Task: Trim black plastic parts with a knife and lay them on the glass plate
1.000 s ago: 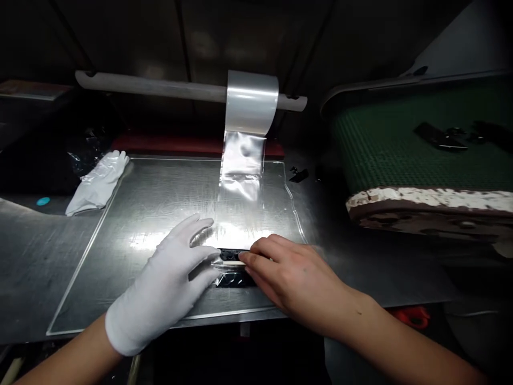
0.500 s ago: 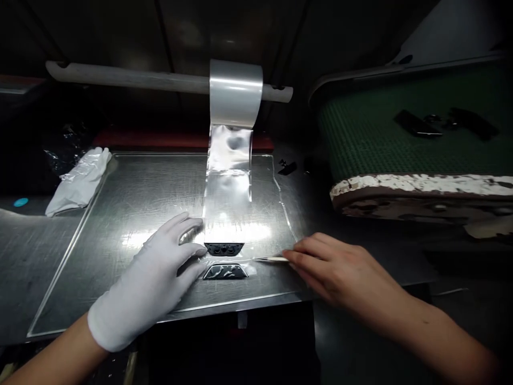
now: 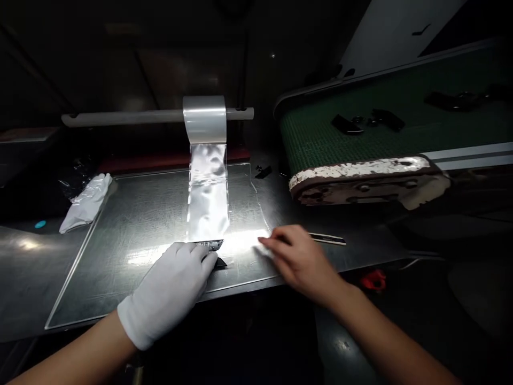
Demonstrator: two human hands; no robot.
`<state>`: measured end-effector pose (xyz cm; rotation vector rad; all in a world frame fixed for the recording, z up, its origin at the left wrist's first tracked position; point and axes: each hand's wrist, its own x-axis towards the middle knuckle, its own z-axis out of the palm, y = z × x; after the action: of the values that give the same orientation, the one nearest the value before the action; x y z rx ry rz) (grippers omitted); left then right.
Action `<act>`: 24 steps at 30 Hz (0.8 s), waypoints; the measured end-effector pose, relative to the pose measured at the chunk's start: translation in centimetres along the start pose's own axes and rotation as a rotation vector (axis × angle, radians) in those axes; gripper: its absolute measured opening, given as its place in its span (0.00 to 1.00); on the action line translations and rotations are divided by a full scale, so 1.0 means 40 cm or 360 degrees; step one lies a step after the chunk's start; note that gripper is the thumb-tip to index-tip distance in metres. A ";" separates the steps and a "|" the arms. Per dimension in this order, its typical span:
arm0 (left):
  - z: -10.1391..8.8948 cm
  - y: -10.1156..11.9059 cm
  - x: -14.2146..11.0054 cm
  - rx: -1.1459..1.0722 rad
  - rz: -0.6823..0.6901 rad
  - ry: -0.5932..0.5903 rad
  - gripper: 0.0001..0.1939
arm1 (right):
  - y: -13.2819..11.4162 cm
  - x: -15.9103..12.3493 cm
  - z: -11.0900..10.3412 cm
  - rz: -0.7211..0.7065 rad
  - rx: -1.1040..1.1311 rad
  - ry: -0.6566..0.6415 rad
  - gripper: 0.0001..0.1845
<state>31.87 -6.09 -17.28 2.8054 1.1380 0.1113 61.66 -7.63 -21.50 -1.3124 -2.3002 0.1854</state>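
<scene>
In a white glove, my left hand (image 3: pixel 172 278) lies over two small dark glossy parts. Its fingers are closed on the nearer black plastic part (image 3: pixel 220 263), whose pointed right end pokes out past the thumb. The farther black plastic part (image 3: pixel 215 245) shows its ribbed side beyond the fingers, at the near end of the clear film strip (image 3: pixel 208 200). My bare right hand (image 3: pixel 300 262) is over the worktop's right side, slightly blurred, fingers stretched leftward and apart. A thin cream-and-dark cutting tool (image 3: pixel 328 239) lies just beyond it.
The film roll (image 3: pixel 205 120) hangs on a white tube (image 3: pixel 128 117) behind the metal plate (image 3: pixel 132 214). A spare white glove (image 3: pixel 86 203) lies at left. A green conveyor belt (image 3: pixel 316 128) at right carries several black parts (image 3: pixel 347 125); its worn white end (image 3: pixel 356 168) juts over the bench.
My left hand has moved over the black parts and covers most of them. My right hand has let go of the thin tool. The view has swung to the right.
</scene>
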 end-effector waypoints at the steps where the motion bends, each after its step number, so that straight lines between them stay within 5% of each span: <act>1: 0.003 0.003 0.002 0.0047 -0.0015 0.0006 0.14 | -0.035 0.027 0.018 -0.0060 0.0065 -0.0069 0.18; 7: 0.008 0.023 -0.037 0.0071 -0.0014 0.0007 0.11 | -0.099 0.093 0.081 -0.0087 0.0072 -0.0127 0.20; 10: 0.003 0.042 -0.115 -0.0355 -0.0119 0.0372 0.14 | -0.090 0.084 0.084 -0.0089 0.0086 -0.0127 0.21; 14: 0.015 0.071 -0.242 -0.1191 -0.0600 0.1046 0.16 | -0.090 0.083 0.086 -0.0068 0.0122 -0.0134 0.20; 19: 0.071 0.082 -0.336 -0.1745 -0.1133 0.1407 0.07 | -0.087 0.086 0.083 -0.0067 0.0123 -0.0144 0.20; 22: 0.096 0.082 -0.362 -0.1895 -0.1141 0.1617 0.07 | -0.137 0.080 0.080 0.0005 0.0241 -0.0075 0.17; 24: 0.110 0.089 -0.378 -0.1914 -0.1053 0.1688 0.09 | -0.223 0.068 0.090 0.0157 0.0584 -0.0111 0.14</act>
<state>24.00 -19.50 -21.56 1.1393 1.3353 1.6412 51.89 -9.66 -20.66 -1.2419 -2.1265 0.6620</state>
